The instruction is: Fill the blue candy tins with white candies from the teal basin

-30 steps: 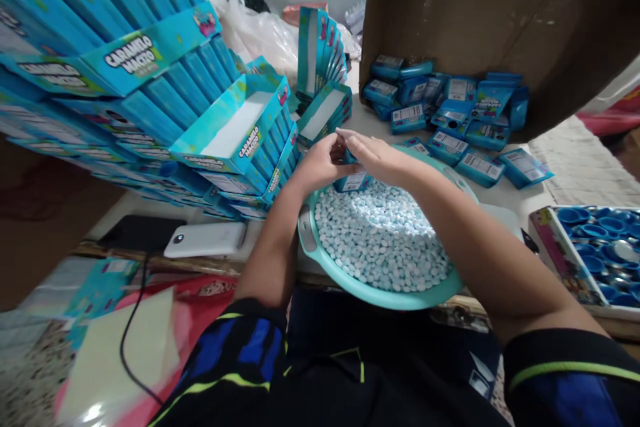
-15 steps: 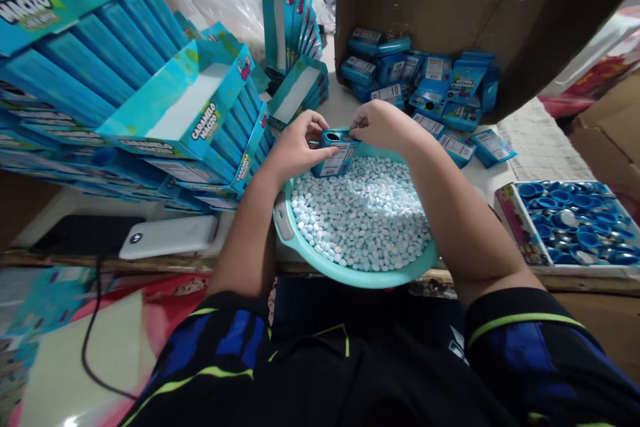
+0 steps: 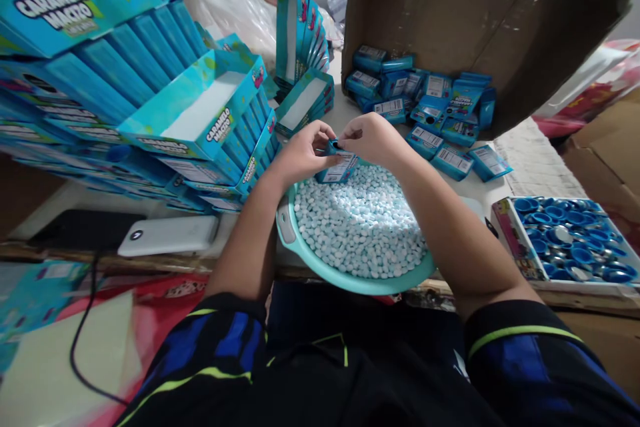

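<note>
My left hand [image 3: 300,155] grips a small blue candy box [image 3: 338,169] with a round hole in its top, holding it over the far rim of a teal basin [image 3: 350,280] heaped with several pale blue-and-white tablets [image 3: 363,223]. My right hand [image 3: 373,137] pinches at the box's top opening with its fingertips together; whether a tablet is between them cannot be seen.
Stacks of blue "Caramelo Macizo" display cartons [image 3: 190,120] crowd the left. A tipped cardboard box [image 3: 480,20] behind the basin spills several filled small blue boxes [image 3: 430,107]. A tray of blue caps [image 3: 570,240] sits right. A white power bank [image 3: 167,235] with a black cable lies left.
The small box has tipped and moved slightly toward my right hand, whose fingertips now sit at the hole. The camera view shifted a little.
</note>
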Tool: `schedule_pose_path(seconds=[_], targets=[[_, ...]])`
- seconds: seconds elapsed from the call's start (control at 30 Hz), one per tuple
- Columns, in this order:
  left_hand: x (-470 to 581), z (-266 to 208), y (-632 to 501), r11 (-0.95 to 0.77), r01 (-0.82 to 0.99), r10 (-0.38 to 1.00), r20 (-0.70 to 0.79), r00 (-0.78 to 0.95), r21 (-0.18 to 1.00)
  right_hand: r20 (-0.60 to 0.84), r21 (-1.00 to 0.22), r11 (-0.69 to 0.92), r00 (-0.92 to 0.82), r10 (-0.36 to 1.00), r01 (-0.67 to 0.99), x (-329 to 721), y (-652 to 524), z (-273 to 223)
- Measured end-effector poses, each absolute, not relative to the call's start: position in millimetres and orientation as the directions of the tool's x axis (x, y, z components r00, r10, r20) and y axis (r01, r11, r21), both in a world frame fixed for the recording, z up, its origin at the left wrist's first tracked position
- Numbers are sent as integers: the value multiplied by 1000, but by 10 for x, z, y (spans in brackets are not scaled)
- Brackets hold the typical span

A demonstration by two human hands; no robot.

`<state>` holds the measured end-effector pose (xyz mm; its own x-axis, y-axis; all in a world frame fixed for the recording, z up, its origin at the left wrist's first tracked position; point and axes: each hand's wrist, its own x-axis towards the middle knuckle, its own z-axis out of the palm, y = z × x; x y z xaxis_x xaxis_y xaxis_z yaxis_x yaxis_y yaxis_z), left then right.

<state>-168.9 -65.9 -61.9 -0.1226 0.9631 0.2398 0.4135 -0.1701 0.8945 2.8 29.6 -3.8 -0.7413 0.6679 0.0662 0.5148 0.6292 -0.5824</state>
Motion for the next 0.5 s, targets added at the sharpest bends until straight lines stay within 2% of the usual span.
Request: schedule_pose_path(seconds=[0.2, 0.4, 0.5], targets=[[-1702, -650, -657, -153, 424, 965, 228, -131, 892, 88, -602, 629, -741, 665, 492, 35, 280, -31], [-1732, -685, -684, -156, 429, 961, 237, -142, 890, 126, -843, 482, -782, 610, 240, -9, 289, -137], [-1724, -675, -699, -136, 421, 954, 233, -187, 897, 160, -811, 518, -750, 641, 270, -15, 343, -175]])
